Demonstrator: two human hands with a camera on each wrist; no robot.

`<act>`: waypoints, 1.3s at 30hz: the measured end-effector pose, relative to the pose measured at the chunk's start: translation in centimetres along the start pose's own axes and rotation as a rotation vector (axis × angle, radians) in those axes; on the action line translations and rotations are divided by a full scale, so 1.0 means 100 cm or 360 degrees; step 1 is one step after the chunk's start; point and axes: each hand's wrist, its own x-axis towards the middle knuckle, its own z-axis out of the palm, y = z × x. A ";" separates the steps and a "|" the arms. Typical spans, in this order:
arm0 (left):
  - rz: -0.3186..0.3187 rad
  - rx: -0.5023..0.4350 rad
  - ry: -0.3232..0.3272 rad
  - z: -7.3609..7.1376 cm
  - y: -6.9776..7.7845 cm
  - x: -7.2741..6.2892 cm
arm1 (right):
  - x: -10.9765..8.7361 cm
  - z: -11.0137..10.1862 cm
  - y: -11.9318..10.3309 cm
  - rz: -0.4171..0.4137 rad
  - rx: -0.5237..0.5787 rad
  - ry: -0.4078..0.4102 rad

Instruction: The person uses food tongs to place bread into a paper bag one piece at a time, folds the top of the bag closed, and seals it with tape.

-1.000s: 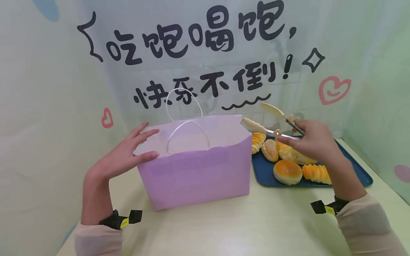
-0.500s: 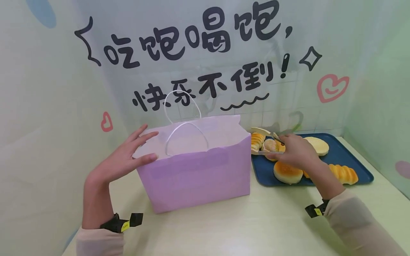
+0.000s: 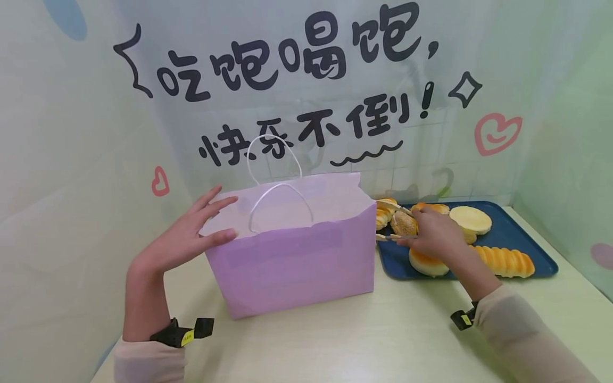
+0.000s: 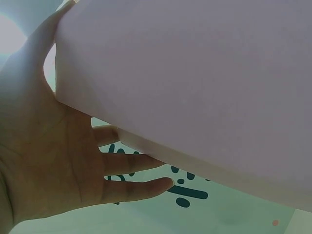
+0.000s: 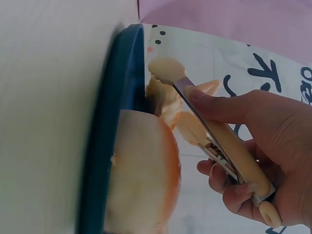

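A pale purple paper bag (image 3: 297, 271) with white handles stands upright, its top gaping. My left hand (image 3: 177, 234) rests at the bag's left upper end, fingers extended and thumb over the front rim. My right hand (image 3: 440, 234) grips serving tongs (image 5: 224, 141) with cream tips and a metal body. The tong tips are spread over the left end of a blue tray (image 3: 392, 269), around a speckled bread roll (image 3: 404, 223). A ridged bread (image 3: 381, 218) lies beside it, partly hidden by the bag. Whether the tongs touch any bread, I cannot tell.
More bread lies on the tray: a round bun (image 3: 428, 263), a long ridged loaf (image 3: 510, 260) and a pale flat oval one (image 3: 471, 219). The light table (image 3: 325, 340) runs in front. A printed curtain (image 3: 306, 106) hangs close behind.
My right hand has lowered the tongs from above the tray to the bread at its left end. The left hand has stayed at the bag.
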 end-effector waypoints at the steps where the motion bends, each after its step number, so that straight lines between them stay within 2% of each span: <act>1: -0.0002 0.0000 0.0000 0.000 0.000 0.000 | 0.000 0.002 0.000 0.0003 -0.0012 0.0011; 18: -0.0004 -0.0016 -0.0001 -0.001 0.001 -0.001 | 0.001 0.008 0.002 0.0006 -0.0078 0.0124; 27: -0.0010 -0.0008 -0.0003 -0.001 -0.001 0.000 | -0.002 -0.004 0.002 -0.0020 -0.0034 0.0131; 39: -0.0017 0.0010 -0.0004 -0.001 -0.001 0.000 | -0.007 -0.019 0.004 0.0069 0.0045 0.0105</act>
